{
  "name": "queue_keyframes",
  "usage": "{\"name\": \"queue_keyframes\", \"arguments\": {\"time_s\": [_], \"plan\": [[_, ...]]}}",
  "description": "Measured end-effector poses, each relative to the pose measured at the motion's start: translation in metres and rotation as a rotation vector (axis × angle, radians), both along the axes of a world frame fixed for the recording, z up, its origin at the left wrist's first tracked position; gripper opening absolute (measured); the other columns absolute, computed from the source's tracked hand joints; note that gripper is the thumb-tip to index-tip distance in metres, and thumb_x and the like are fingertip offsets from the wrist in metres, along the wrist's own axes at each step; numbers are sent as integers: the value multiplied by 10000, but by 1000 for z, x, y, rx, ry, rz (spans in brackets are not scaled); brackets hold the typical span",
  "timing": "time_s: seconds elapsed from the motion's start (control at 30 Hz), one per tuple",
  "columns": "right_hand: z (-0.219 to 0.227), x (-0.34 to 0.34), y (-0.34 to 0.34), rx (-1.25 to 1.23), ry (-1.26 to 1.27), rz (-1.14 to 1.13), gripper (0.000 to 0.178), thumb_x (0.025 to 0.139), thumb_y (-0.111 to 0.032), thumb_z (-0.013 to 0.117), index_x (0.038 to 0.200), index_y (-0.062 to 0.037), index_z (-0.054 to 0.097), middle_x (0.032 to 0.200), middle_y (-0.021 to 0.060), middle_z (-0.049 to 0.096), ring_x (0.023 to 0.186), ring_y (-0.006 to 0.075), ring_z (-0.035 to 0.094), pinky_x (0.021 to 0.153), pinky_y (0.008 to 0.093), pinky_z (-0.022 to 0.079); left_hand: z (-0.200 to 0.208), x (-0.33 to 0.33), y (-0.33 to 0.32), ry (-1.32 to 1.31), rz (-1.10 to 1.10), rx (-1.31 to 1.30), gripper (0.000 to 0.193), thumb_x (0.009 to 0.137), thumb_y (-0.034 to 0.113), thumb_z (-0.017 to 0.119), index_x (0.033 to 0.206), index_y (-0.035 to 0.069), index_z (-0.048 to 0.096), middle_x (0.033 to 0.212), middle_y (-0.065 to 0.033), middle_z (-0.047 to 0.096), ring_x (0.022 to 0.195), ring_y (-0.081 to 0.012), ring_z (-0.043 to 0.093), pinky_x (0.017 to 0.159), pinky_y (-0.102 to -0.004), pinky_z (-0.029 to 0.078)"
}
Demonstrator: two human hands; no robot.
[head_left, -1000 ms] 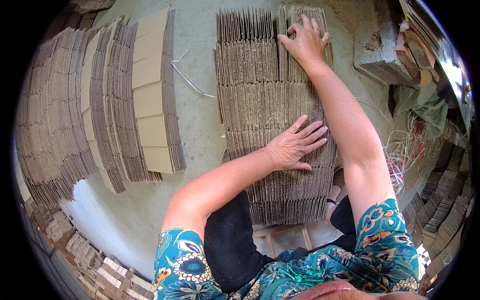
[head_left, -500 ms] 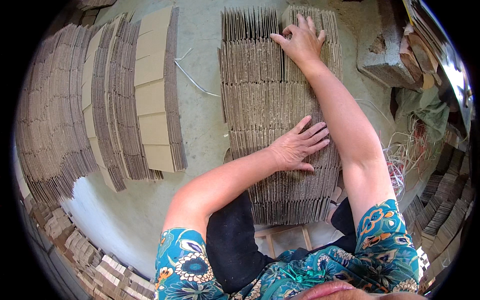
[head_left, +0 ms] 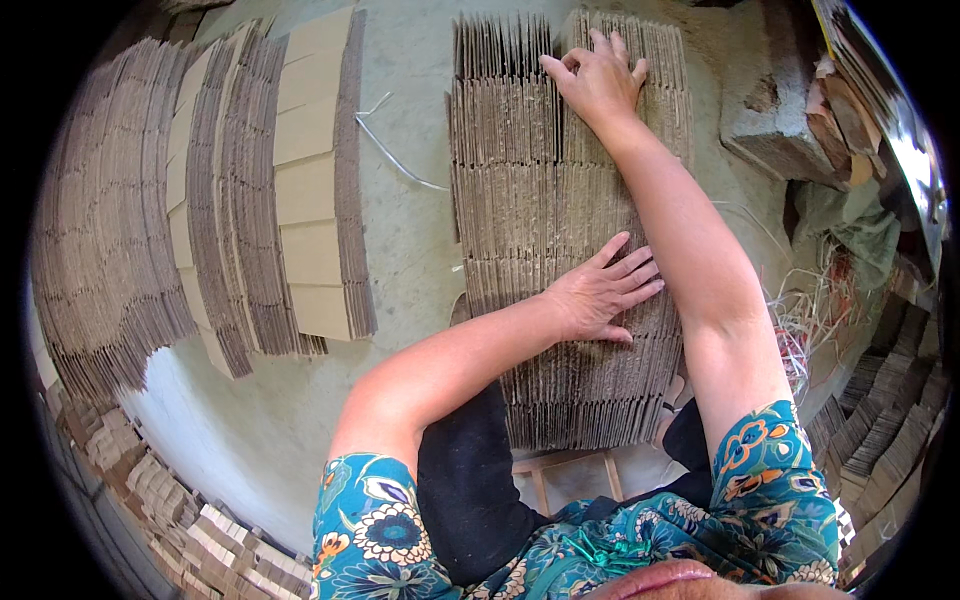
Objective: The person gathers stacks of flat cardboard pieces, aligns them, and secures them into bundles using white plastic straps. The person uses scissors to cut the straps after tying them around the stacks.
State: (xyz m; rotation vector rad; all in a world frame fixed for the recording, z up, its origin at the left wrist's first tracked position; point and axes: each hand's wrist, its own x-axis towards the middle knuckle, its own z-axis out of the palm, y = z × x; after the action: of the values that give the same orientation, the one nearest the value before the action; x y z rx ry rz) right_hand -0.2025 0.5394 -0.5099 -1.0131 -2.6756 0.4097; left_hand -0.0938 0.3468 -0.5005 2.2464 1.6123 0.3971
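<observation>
A long block of cardboard dividers [head_left: 520, 205], standing on edge and packed tight, lies in front of me in several rows. My left hand [head_left: 607, 291] rests flat across its nearer part, fingers spread. At the far end, my right hand [head_left: 598, 82] sits on top with fingers apart, the thumb and forefinger bent over a dark gap between two groups of dividers. The gap splits the far rows into a left and a right part. My right forearm hides some of the block's right side.
More stacks of cardboard dividers [head_left: 105, 210] stand on the floor [head_left: 410, 120] at the left, with a white strap [head_left: 398, 168] beside them. To the right are a concrete block [head_left: 765, 110], tangled straps [head_left: 810, 300] and further cardboard stacks [head_left: 880, 400]. A wooden frame [head_left: 540, 488] shows below the block.
The view has shifted slightly, so the scene sits a little further right. Both hands keep nearly the same places on the cardboard block.
</observation>
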Motion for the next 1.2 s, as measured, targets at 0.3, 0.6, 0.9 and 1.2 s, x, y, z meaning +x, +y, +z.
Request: {"name": "queue_keyframes", "arguments": {"time_s": [0.3, 0.6, 0.9, 1.2], "plan": [[-2, -2, 3, -5, -17, -10, 214, 780, -356, 644, 885, -176, 692, 1386, 99, 405, 1343, 297, 248, 1061, 607, 119, -1, 0, -1, -14, 2, 12, 825, 778, 679, 427, 1355, 93, 363, 1445, -93, 269, 1379, -258, 142, 1128, -510, -25], [0, -9, -6, -15, -20, 30, 240, 794, -388, 628, 899, -181, 689, 1411, 96, 371, 1358, 297, 211, 1065, 616, 94, -2, 1, 0, 4, -6, -20, 862, 763, 685, 447, 1383, 99, 323, 1458, -94, 250, 1380, -261, 142, 1123, -519, -16], [2, -13, -10, -12, -48, 11, 257, 764, -387, 667, 916, -180, 680, 1416, 95, 364, 1353, 293, 227, 1062, 622, 103, 0, -1, -1, -17, 1, -9, 867, 763, 678, 454, 1381, 84, 322, 1459, -97, 248, 1385, -267, 129, 1123, -513, -21], [1, -20, -17, -4, -54, 39, 253, 783, -389, 641, 909, -173, 679, 1415, 94, 363, 1353, 289, 226, 1051, 633, 121, -3, -1, -2, -85, 12, 14, 889, 727, 655, 531, 1376, 82, 332, 1453, -99, 256, 1380, -269, 140, 1124, -518, -3]]}}
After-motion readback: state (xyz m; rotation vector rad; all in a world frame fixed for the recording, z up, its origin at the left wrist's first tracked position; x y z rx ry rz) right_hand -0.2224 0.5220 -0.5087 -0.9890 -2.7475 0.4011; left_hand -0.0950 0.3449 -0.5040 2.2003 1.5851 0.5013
